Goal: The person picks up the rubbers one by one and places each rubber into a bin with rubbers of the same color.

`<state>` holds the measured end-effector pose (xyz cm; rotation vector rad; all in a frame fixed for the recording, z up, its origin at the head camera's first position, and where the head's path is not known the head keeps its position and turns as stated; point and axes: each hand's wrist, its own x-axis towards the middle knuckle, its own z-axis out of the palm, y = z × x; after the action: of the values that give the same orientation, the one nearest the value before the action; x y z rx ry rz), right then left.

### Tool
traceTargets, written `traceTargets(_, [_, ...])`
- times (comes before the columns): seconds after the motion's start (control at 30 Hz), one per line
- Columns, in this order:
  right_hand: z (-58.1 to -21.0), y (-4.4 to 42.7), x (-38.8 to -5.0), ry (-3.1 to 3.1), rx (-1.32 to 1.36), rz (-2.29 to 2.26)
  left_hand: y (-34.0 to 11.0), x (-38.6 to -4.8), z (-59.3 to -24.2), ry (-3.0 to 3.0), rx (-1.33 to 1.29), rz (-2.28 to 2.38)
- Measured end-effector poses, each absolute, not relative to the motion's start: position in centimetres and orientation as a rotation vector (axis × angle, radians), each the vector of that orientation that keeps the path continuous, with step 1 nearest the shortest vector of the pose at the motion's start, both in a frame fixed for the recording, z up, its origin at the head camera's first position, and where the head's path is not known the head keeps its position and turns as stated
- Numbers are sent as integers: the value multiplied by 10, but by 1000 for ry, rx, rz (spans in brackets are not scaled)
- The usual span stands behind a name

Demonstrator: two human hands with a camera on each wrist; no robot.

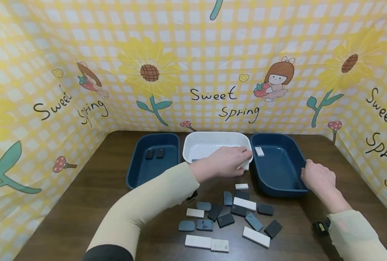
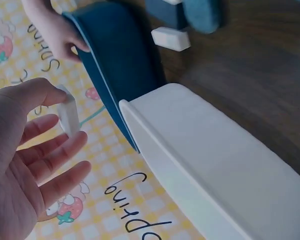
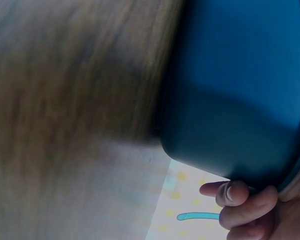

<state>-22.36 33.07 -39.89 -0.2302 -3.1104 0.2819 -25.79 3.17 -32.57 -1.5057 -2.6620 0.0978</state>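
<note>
My left hand (image 1: pixel 227 161) is over the right end of the white bin (image 1: pixel 213 137), near the right blue bin. Between thumb and fingers it pinches a white block (image 2: pixel 68 114), seen in the left wrist view. My right hand (image 1: pixel 320 178) grips the right rim of the right blue bin (image 1: pixel 278 185); in the right wrist view its fingers (image 3: pixel 247 207) curl at the bin's edge. One small white block (image 1: pixel 259 151) lies inside that bin at its left. Something grey-blue (image 1: pixel 196 160) shows in the white bin, partly hidden by my left arm.
A left blue bin (image 1: pixel 154 137) holds two dark blocks (image 1: pixel 155 153). Loose white, black and grey-blue blocks (image 1: pixel 226 220) lie on the wooden table (image 1: pixel 82 217) in front of the bins. A patterned cloth (image 1: pixel 193 65) stands behind and at both sides.
</note>
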Motion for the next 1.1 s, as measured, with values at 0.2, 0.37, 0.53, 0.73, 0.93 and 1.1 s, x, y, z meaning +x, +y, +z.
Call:
traceTargets(0.2, [-397, 331, -226, -3100, -232, 279, 63, -277, -326, -2734, -1489, 31])
traceTargets(0.37, [-396, 330, -227, -3099, -234, 274, 88, -293, -339, -2800, -1460, -95])
traceTargets(0.53, [-395, 329, -229, -3086, -219, 270, 107, -303, -352, -2876, -1394, -124])
traceTargets(0.73, [-393, 328, -230, -3083, -220, 262, 125, -308, -362, -2952, -1303, -139])
traceTargets(0.93, [-396, 329, -225, -3074, -207, 279, 140, -305, -374, -3086, -1164, -161])
traceTargets(1.1, [-399, 330, -221, -3056, -191, 273, 151, -302, -381, -3115, -1060, -43])
